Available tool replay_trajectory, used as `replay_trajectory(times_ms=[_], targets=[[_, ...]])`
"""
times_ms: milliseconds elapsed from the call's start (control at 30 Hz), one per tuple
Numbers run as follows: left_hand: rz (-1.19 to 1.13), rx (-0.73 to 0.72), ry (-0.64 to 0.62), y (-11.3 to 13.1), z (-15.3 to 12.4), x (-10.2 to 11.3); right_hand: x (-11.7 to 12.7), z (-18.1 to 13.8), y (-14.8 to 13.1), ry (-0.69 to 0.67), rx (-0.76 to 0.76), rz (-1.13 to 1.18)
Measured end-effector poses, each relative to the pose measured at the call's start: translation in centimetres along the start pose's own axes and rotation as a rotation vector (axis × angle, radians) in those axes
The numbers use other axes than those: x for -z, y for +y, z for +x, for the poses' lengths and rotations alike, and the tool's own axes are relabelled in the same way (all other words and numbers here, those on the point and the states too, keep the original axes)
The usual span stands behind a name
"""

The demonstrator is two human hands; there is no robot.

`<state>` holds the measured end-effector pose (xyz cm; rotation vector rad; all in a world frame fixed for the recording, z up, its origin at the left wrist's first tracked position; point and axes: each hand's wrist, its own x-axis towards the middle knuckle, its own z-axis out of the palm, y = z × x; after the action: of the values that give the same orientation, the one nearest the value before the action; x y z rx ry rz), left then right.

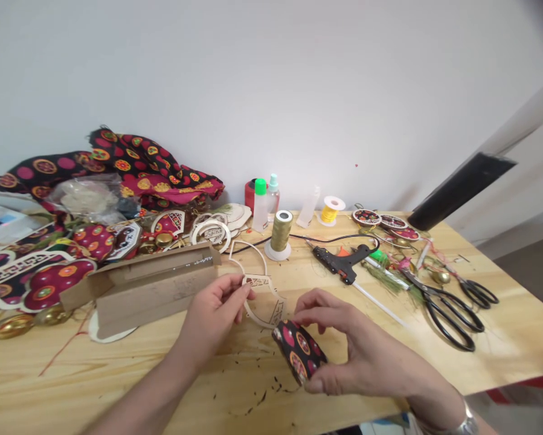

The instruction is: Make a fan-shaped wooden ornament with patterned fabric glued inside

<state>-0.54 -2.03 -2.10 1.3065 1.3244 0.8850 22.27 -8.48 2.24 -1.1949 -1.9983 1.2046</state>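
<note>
Pinched in my left hand [219,305] is a thin wooden cut-out frame [263,283] with lattice openings and a curved outline. My right hand [348,347] grips a fabric-covered piece [301,350], black with magenta and orange round patterns, between thumb and fingers. The fabric piece is close to the frame's lower right edge; whether they touch I cannot tell. Beyond my hands lies another pale wooden outline [248,257]. A spool of olive thread [281,232] stands behind it. Dark scraps [264,396] are scattered on the table below the fabric piece.
Left of my hands sits an open cardboard box [157,296], with patterned ornaments [58,284] and bunched fabric [139,157] behind. A glue gun [341,261] and large scissors [450,314] lie to the right. Glue bottles [260,208] and a yellow spool [329,212] stand by the wall.
</note>
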Motion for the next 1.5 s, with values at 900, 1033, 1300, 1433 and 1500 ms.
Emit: replay_trajectory(times_ms=[900,1033,1300,1433,1500], targets=[[0.016,-0.055,-0.073,-1.0,-0.7,-0.4,-0.2,3.8,0.4,-0.095,-0.045,-0.163],[-0.243,0.025,-0.184,-0.9,-0.5,-0.4,0.5,4.2,-0.2,-0.045,-0.076,-0.264],[-0.397,0.145,-0.276,-0.7,-0.2,-0.4,-0.4,5.5,0.2,0.100,0.002,-0.387],[-0.429,0.143,-0.228,-0.8,0.1,-0.4,-0.5,5.7,2.2,0.204,0.028,-0.174],[-0.453,0.133,-0.200,-0.8,0.1,-0.2,-0.2,5.8,3.1,0.242,-0.054,0.006]])
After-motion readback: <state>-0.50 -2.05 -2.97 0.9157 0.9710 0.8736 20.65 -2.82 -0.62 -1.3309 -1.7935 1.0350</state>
